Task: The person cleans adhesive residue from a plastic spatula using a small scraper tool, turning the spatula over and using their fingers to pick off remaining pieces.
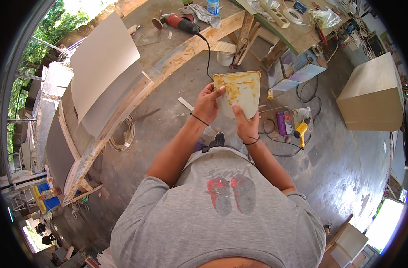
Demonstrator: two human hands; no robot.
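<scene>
Panel [243, 93]: pale, round-cornered, amber-smeared | left hand [207, 103] pinches left edge | right hand [247, 127] grips lower right edge | gray shirt [221, 234]: faded lettering [226, 172], 2 oval prints [220, 196]

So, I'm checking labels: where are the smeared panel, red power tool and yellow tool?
Smeared panel [238, 95]: head view, middle of face.
Red power tool [179, 23]: head view, red body.
Yellow tool [301, 129]: head view, yellow body.

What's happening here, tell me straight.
Someone is holding a pale panel smeared with orange-brown stuff. The left hand grips its left edge and the right hand its lower part, both thumbs on the smeared face. A red grinder lies on the bench, in neither hand; a yellow tool is near a purple box to the right.
</scene>
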